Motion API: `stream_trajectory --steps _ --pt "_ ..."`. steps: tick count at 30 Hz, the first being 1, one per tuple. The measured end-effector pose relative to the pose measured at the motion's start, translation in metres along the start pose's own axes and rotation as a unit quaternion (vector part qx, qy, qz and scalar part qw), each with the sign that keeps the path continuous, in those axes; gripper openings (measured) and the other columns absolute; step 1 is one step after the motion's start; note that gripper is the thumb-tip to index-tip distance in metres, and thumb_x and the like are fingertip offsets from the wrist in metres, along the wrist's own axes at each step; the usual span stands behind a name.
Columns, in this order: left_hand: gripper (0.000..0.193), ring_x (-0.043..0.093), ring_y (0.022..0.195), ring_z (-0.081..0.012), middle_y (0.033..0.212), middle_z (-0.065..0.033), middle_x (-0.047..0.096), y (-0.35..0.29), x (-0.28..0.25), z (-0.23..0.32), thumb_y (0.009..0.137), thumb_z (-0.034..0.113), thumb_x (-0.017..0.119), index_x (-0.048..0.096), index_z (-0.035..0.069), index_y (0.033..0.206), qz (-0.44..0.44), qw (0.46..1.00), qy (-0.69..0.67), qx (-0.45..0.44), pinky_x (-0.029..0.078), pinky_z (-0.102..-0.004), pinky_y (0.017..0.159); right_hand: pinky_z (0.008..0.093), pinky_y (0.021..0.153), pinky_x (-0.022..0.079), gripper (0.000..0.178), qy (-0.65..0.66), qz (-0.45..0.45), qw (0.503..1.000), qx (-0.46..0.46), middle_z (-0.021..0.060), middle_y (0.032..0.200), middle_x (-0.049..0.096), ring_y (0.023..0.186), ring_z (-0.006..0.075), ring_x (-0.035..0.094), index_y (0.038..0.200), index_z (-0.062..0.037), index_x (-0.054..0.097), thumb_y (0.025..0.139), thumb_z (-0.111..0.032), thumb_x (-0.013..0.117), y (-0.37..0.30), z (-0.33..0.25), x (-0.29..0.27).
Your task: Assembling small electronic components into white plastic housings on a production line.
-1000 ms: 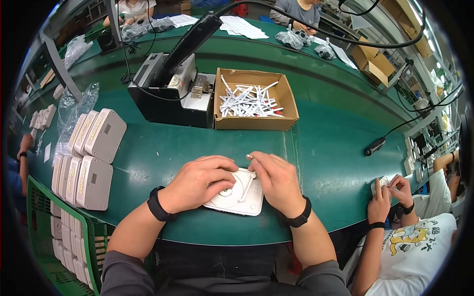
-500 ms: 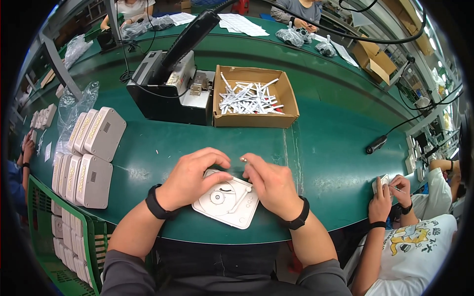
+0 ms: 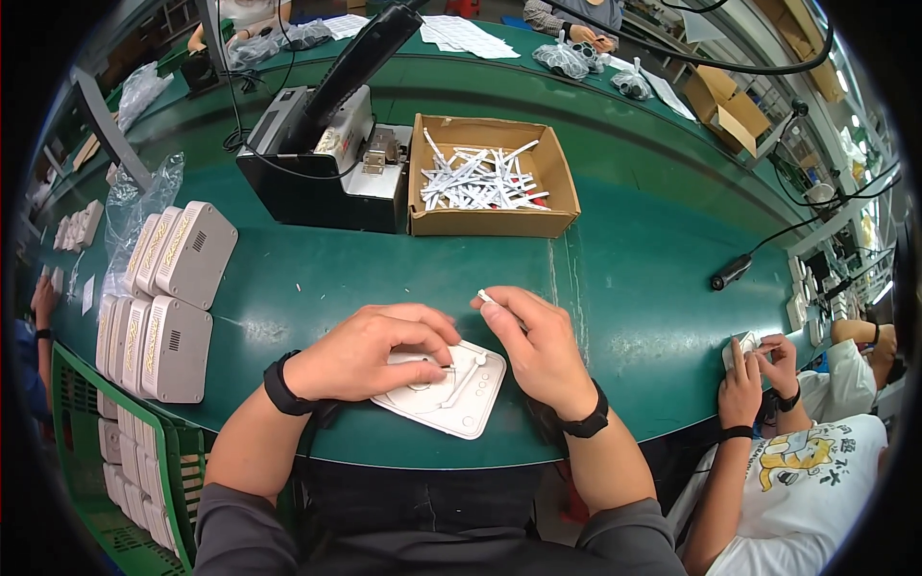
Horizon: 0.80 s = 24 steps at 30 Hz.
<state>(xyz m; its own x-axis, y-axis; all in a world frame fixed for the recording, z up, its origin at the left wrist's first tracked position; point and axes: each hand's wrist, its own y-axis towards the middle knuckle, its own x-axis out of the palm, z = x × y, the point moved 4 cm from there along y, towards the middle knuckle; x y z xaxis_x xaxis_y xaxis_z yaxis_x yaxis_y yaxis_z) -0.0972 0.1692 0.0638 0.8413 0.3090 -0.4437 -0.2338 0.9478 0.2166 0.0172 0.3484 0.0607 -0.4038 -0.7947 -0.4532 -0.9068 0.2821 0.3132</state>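
Observation:
A white panel with rounded corners (image 3: 464, 420), shaped like a small record player with a tonearm, lies on the green table before me. Over its round disc is my left hand (image 3: 370, 350), thumb and index fingertips nearly meeting by a small dark bit. What they pinch, if anything, is hidden. Just beyond the panel's right side, my right hand (image 3: 538, 350) is raised, with a small white piece (image 3: 484, 298) pinched between thumb and index finger. The exact kind of that piece is too small to tell.
Beige device housings (image 3: 180, 350) stand in rows at left, above a green crate (image 3: 173, 461) of similar parts. A cardboard box (image 3: 495, 223) of white strips sits ahead, beside a black machine (image 3: 327, 197). At right a co-worker's hands (image 3: 744, 379) handle another white part.
My left hand has shifted right over the panel's disc, covering more of it. My right hand has lifted slightly away from the panel, the white piece now showing at its fingertips.

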Motion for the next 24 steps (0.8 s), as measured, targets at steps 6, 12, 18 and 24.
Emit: stream_trajectory --steps 6,12,18,24 --pt "0.01 0.074 0.11 -0.0304 0.106 -0.0116 0.078 0.001 0.001 -0.004 0.091 0.004 0.079 0.077 0.001 0.1 0.059 0.998 0.01 -0.014 0.058 -0.0404 0.094 0.0341 0.073 0.054 0.02 -0.003 -0.035 0.999 0.005 0.0126 0.095 0.074 0.082 0.0222 0.069 0.11 0.0021 0.076 0.106 -0.013 0.063 0.001 -0.005 -0.003" --pt "0.009 0.074 0.109 -0.0307 0.101 -0.0115 0.077 0.0 0.003 -0.008 0.092 0.005 0.078 0.077 0.0 0.1 0.102 0.993 0.013 -0.051 0.058 -0.0397 0.091 0.0343 0.066 0.051 0.015 0.004 -0.086 0.996 -0.038 0.0112 0.086 0.069 0.074 0.0233 0.066 0.108 -0.0001 0.077 0.102 -0.011 0.067 -0.001 -0.009 0.002" --pt "0.009 0.073 0.111 -0.0318 0.101 -0.0115 0.077 0.0 0.003 -0.008 0.094 0.006 0.076 0.076 0.0 0.1 0.097 0.994 0.028 -0.039 0.058 -0.0405 0.093 0.0369 0.066 0.052 0.015 -0.055 -0.135 0.989 -0.027 0.0119 0.086 0.068 0.075 0.0282 0.068 0.106 -0.0017 0.076 0.101 -0.014 0.07 -0.002 -0.009 -0.006" --pt "0.008 0.071 0.115 -0.0333 0.104 -0.0113 0.076 -0.001 0.006 -0.008 0.097 0.007 0.072 0.073 -0.001 0.101 0.066 0.997 0.028 -0.026 0.056 -0.042 0.097 0.0394 0.067 0.053 0.015 -0.054 -0.174 0.982 -0.055 0.0119 0.089 0.067 0.076 0.0317 0.068 0.106 -0.0025 0.075 0.1 -0.015 0.071 -0.002 -0.01 -0.003"
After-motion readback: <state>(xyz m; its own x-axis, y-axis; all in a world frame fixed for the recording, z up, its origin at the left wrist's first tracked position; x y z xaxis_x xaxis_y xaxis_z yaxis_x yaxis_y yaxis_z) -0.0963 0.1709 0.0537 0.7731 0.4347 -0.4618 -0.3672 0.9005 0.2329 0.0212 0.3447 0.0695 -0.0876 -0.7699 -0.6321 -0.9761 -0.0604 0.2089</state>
